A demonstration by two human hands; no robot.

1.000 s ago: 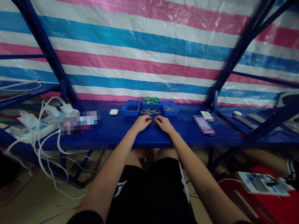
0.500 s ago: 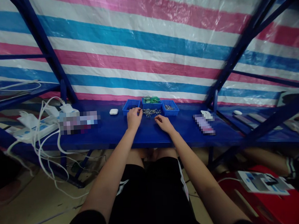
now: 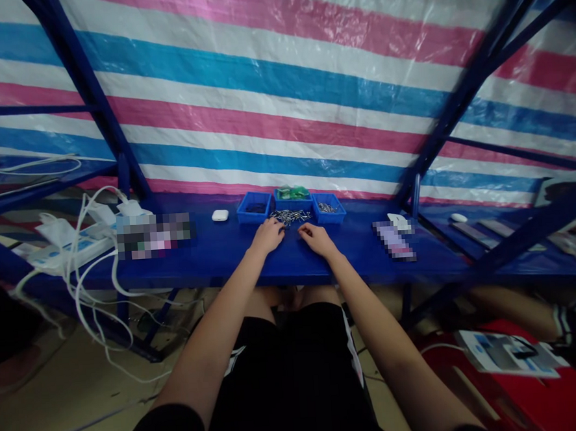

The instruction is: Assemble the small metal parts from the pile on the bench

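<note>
A loose pile of metal screws (image 3: pixel 292 216) lies on the blue table, in front of three small blue bins. My left hand (image 3: pixel 268 235) is at the near left edge of the pile, palm down, its fingers bent together; whatever they hold is too small to make out. Just right of it, my right hand (image 3: pixel 317 240) rests low over the table with thumb and forefinger pinched, their content unclear. The left bin (image 3: pixel 254 208) has small dark pieces, the middle bin (image 3: pixel 293 201) green packets, and the right bin (image 3: pixel 328 208) small metal parts.
A white earbud case (image 3: pixel 220 215) lies left of the bins. A power strip (image 3: pixel 75 251) with tangled white cables sits at the far left. To the right are a phone (image 3: pixel 393 240) and a white case (image 3: pixel 398 222). Blue frame posts (image 3: pixel 415 195) stand at both sides.
My left hand has moved from the left bin toward me and to the right, to the near side of the screw pile. My right hand has hardly moved.
</note>
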